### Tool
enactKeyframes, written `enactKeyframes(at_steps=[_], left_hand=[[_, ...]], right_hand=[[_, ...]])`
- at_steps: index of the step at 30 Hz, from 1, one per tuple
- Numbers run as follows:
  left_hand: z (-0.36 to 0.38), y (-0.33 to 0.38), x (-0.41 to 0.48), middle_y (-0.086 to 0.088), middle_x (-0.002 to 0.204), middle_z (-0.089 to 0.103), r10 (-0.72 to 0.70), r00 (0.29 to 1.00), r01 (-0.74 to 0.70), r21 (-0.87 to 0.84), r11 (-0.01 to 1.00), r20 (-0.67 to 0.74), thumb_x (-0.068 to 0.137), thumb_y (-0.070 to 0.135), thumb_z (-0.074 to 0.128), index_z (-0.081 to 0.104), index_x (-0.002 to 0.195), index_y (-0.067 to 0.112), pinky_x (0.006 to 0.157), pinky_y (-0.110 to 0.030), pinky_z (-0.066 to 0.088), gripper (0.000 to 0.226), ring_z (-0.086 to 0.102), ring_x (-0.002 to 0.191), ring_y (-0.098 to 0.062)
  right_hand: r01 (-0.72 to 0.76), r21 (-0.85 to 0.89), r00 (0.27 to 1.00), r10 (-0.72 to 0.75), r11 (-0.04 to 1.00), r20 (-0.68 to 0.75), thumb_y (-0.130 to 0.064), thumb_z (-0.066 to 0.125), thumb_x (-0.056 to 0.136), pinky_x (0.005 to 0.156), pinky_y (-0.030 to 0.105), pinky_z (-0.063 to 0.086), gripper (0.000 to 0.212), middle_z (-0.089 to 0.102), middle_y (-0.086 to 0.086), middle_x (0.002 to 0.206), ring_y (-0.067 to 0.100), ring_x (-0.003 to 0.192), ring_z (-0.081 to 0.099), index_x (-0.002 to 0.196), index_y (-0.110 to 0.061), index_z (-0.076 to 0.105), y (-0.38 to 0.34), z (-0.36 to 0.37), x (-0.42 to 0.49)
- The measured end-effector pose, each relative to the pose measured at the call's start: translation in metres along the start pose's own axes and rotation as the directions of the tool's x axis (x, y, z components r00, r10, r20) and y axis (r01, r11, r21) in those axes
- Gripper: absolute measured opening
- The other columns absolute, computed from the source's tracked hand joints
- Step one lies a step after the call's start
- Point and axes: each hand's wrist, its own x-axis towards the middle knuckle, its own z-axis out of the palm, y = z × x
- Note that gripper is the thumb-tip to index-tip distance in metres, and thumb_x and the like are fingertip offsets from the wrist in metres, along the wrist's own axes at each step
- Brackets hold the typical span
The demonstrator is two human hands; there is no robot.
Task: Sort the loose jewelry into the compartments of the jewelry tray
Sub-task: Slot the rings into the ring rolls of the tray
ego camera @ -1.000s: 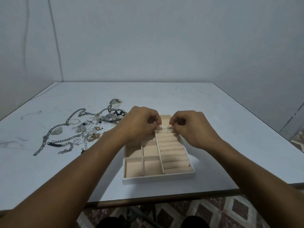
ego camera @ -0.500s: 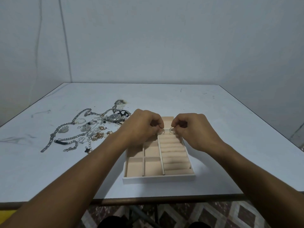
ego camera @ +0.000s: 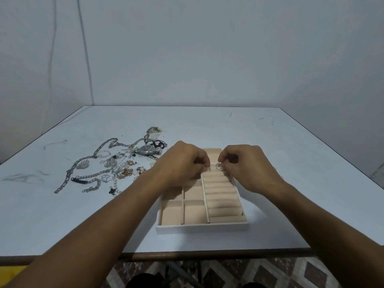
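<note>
**Seating two rings in the padded rolls**

Both hands worked over the far end of the jewelry tray (ego camera: 202, 227), which sat near the front edge of the worktop (ego camera: 291, 163). The right hand (ego camera: 247, 167) was pinched closed on a thin ring (ego camera: 218, 166), held upright just above the ribbed ring rolls (ego camera: 223, 196) in the tray's right column. The left hand (ego camera: 182, 163) was also curled tight, its fingertips (ego camera: 204, 166) nipping a small piece that looked like a second ring, though too little of it showed to be sure.

To do this step well, each ring probably wanted pressing edge-down into a slit between two rolls, not laid flat on top, so that the padding would grip it. Setting the two side by side in one slit would keep the nearer rolls free.

The rest of the loose jewelry (ego camera: 108, 169) lay in a tangle on the worktop left of the tray, a watch (ego camera: 146, 150) among the chains. The square compartments (ego camera: 192, 210) looked empty, so the sorting seemed barely begun.
</note>
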Motion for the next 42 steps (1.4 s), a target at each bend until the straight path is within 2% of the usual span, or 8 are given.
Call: enactKeyframes(at_steps=[4,9,20,30,32,35,38,42], left_hand=[[0.001,-0.001,0.001,0.006,0.081,0.073,0.018,1.000,-0.018,0.058,0.998,0.006,0.087,0.027,0.067,0.074,0.094,0.027,0.072,-0.023,0.049,0.010,0.064,0.077,-0.005],[0.003,0.002,-0.001,0.006,0.093,0.068,0.063,0.998,-0.061,0.163,0.985,-0.006,0.091,0.025,0.060,0.074,0.102,0.029,0.078,-0.030,0.048,0.018,0.060,0.090,-0.013],[0.006,0.007,-0.008,0.005,0.102,0.060,0.055,0.998,-0.058,0.205,0.977,0.019,0.089,0.016,0.047,0.071,0.110,0.028,0.084,-0.028,0.042,0.034,0.052,0.106,-0.015],[-0.001,0.002,-0.010,0.006,0.105,0.060,-0.006,0.999,0.009,0.096,0.995,-0.032,0.091,0.015,0.052,0.067,0.117,0.028,0.079,-0.024,0.040,0.034,0.053,0.094,-0.010],[-0.005,-0.001,-0.010,0.006,0.104,0.061,-0.018,0.998,0.023,0.100,0.995,-0.053,0.091,0.015,0.052,0.067,0.116,0.027,0.080,-0.025,0.041,0.032,0.054,0.093,-0.010],[-0.009,-0.006,-0.010,0.005,0.100,0.063,-0.036,0.995,0.045,0.089,0.995,-0.094,0.088,0.011,0.049,0.068,0.113,0.025,0.082,-0.028,0.044,0.035,0.054,0.089,-0.011],[-0.010,-0.011,-0.012,0.009,0.097,0.064,-0.066,0.992,0.077,0.090,0.993,-0.111,0.088,0.012,0.049,0.069,0.110,0.026,0.083,-0.029,0.046,0.033,0.056,0.090,-0.011],[-0.011,-0.015,-0.014,0.014,0.091,0.061,-0.085,0.991,0.095,0.094,0.991,-0.108,0.088,0.015,0.049,0.069,0.110,0.027,0.085,-0.032,0.047,0.032,0.058,0.090,-0.009]], right_hand=[[-0.001,-0.005,1.000,0.001,1.000,0.006,-0.003,0.059,0.086,0.052,0.011,0.045,0.017,0.071,0.002,0.071,0.018,0.063,0.068,0.084,-0.014,0.071,0.000,0.000,0.001],[0.001,-0.013,1.000,-0.001,1.000,0.003,-0.003,0.059,0.086,0.055,0.010,0.045,0.016,0.071,0.002,0.073,0.016,0.064,0.068,0.086,-0.013,0.072,0.000,0.001,0.002],[0.000,-0.001,1.000,0.000,1.000,0.002,-0.003,0.059,0.086,0.051,0.009,0.045,0.017,0.071,0.003,0.070,0.018,0.061,0.068,0.083,-0.014,0.071,0.001,0.001,0.003],[0.024,-0.035,0.999,-0.024,0.999,0.022,-0.003,0.058,0.085,0.057,0.010,0.046,0.019,0.070,0.000,0.071,0.014,0.065,0.066,0.085,-0.015,0.072,0.000,0.001,0.005],[0.033,-0.044,0.999,-0.032,0.998,0.025,-0.003,0.057,0.085,0.058,0.012,0.048,0.019,0.070,-0.001,0.070,0.013,0.065,0.067,0.085,-0.016,0.072,-0.001,0.001,0.007],[0.053,-0.029,0.998,-0.052,0.998,0.033,-0.003,0.055,0.085,0.064,0.029,0.058,0.020,0.067,-0.004,0.065,0.017,0.058,0.067,0.081,-0.018,0.068,-0.002,0.005,0.008],[0.069,-0.003,0.997,-0.068,0.998,0.032,-0.002,0.054,0.086,0.060,0.041,0.059,0.021,0.065,-0.001,0.063,0.023,0.051,0.066,0.080,-0.017,0.067,-0.001,0.009,0.008],[0.137,-0.097,0.990,-0.133,0.986,0.048,-0.006,0.052,0.085,0.059,0.040,0.057,0.020,0.066,-0.003,0.067,0.018,0.049,0.064,0.082,-0.017,0.067,-0.002,0.012,0.006]])
